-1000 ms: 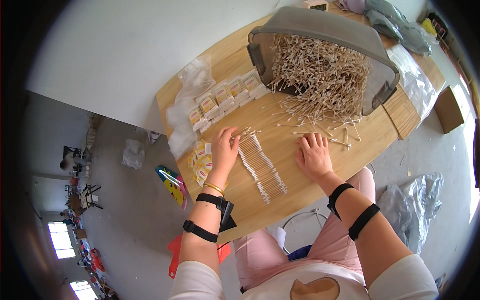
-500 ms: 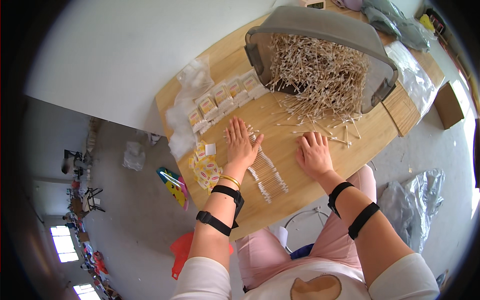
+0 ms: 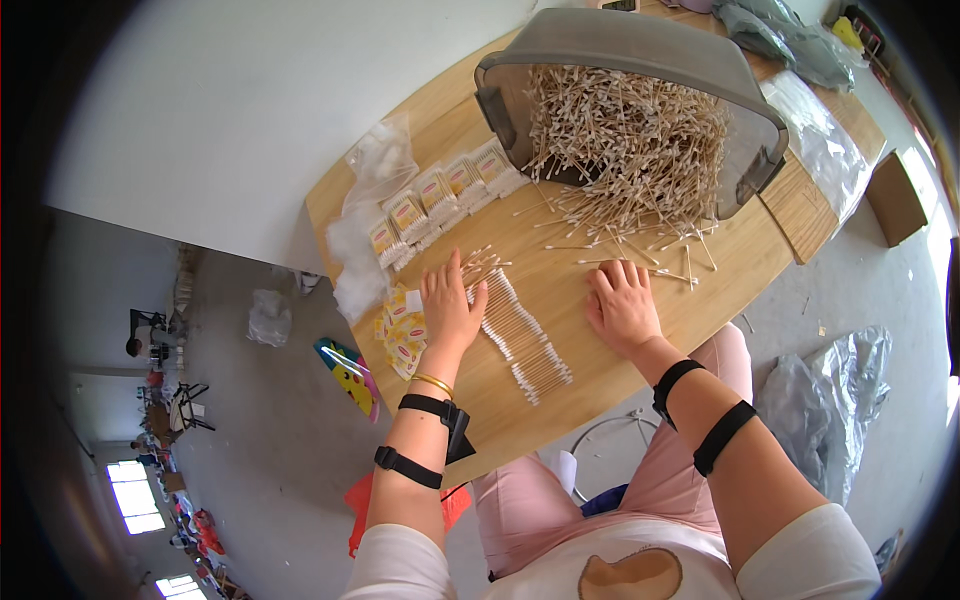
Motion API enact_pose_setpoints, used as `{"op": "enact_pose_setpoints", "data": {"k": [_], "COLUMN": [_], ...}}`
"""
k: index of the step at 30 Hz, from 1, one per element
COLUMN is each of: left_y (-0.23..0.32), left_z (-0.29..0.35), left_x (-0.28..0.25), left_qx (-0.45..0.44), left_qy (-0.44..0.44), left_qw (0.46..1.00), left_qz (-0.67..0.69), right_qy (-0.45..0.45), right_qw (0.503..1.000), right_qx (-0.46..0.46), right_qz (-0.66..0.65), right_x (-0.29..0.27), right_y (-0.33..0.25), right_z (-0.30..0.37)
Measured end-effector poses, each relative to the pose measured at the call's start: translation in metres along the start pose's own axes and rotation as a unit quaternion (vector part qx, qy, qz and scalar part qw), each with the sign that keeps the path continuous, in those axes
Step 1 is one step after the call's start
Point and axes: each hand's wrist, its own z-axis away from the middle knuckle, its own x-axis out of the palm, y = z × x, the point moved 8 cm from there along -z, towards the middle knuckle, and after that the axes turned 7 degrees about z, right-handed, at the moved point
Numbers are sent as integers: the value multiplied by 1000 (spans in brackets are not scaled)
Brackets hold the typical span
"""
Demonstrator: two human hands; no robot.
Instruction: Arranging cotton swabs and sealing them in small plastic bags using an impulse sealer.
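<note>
A neat row of cotton swabs [image 3: 528, 345] lies side by side on the wooden table [image 3: 590, 365] between my hands. My left hand [image 3: 452, 308] is open at the row's far left end, thumb apart from the fingers, beside a few loose, crossed cotton swabs [image 3: 487, 262]. Palm down, my right hand [image 3: 626, 308] rests on the table to the right of the row. Its fingers are slightly bent and a little apart, their tips close to stray swabs [image 3: 655, 270]; nothing shows in its grasp. Small yellow-and-white cards [image 3: 403, 335] lie left of my left hand.
A grey plastic bin [image 3: 630, 45] lies tipped on its side at the far end, with a heap of cotton swabs [image 3: 630, 150] spilling out. Packed swab bundles [image 3: 438, 198] stand in a line at the left, beside clear plastic bags [image 3: 360, 270]. A wall borders the table's far left.
My left hand has moved left, off the row of swabs, uncovering its far end and the loose swabs there. My right hand stays in nearly the same place.
</note>
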Motion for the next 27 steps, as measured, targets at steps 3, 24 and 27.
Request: {"op": "enact_pose_setpoints", "data": {"k": [3, 24, 27], "left_y": [5, 0, -1], "left_z": [1, -24, -26], "left_x": [-9, 30, 30], "left_qx": [-8, -104, -100], "left_qy": [-1, -171, -152], "left_qw": [1000, 975, 980], "left_qz": [26, -102, -83], "right_qy": [-2, 5, 6], "right_qw": [1000, 1000, 1000], "right_qx": [0, -4, -5], "right_qz": [-1, -6, -7], "right_x": [-1, -5, -4], "right_y": [0, -3, -3], "right_z": [0, -1, -1]}}
